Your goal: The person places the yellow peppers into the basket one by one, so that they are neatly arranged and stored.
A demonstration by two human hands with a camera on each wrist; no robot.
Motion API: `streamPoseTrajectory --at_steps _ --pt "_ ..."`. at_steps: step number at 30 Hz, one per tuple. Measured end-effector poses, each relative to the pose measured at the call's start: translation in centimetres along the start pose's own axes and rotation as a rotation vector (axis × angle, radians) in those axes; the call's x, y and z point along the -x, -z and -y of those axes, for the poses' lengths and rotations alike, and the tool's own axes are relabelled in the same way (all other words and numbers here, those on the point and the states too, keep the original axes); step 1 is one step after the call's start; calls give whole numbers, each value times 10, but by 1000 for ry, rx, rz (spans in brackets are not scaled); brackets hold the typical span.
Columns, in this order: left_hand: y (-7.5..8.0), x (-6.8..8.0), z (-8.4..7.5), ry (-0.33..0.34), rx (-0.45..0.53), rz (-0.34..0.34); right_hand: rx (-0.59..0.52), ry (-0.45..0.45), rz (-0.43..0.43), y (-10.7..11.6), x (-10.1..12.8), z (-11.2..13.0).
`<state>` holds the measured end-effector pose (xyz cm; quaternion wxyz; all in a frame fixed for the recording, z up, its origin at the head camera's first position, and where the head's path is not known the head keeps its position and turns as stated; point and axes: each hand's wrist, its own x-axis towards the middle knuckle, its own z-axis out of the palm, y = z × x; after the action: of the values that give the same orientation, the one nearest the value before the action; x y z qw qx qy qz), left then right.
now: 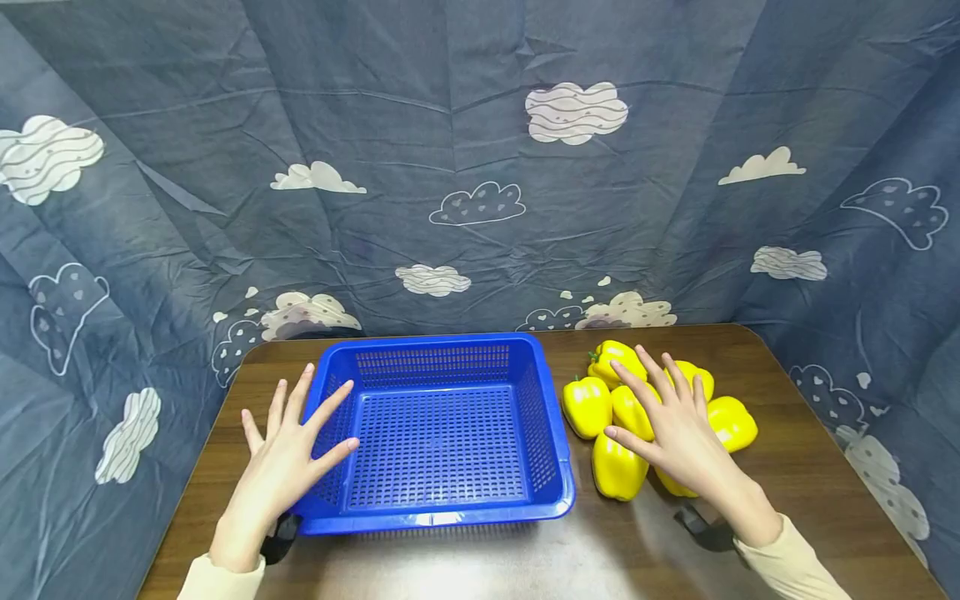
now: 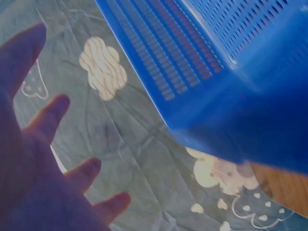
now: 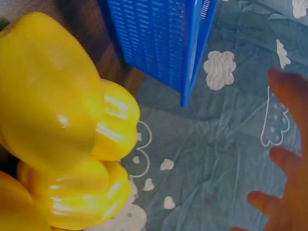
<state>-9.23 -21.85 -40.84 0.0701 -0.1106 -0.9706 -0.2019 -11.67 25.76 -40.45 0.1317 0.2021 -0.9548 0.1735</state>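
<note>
A blue plastic basket (image 1: 438, 450) with slotted walls stands on the table, and its inside is bare. My left hand (image 1: 281, 458) hovers over its left edge, fingers spread, holding nothing. In the left wrist view the basket (image 2: 159, 72) is to the right of the spread fingers (image 2: 50, 115). Several yellow bell peppers (image 1: 587, 407) lie in a cluster to the right of the basket. Above them is my right hand (image 1: 678, 433), fingers apart and nothing gripped; it partly hides some peppers. The right wrist view shows peppers (image 3: 48, 96) at left, apart from the right hand (image 3: 288, 168).
The brown wooden table (image 1: 810, 492) has rounded back corners. Behind it and along both sides hangs a blue-grey curtain (image 1: 405, 142) printed with white clouds. A black strap (image 1: 705, 530) shows at the right wrist, another (image 1: 281, 538) at the left.
</note>
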Motion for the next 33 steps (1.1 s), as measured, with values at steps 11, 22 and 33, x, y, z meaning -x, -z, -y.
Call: streamPoseTrajectory --at_steps 11,22,33 --pt "7 2 23 44 100 116 -105 84 43 -7 17 -11" --pt "3 3 44 56 229 169 -139 127 24 -14 34 -15" --pt "-7 -3 66 -22 544 284 -195 76 74 -26 48 -14"
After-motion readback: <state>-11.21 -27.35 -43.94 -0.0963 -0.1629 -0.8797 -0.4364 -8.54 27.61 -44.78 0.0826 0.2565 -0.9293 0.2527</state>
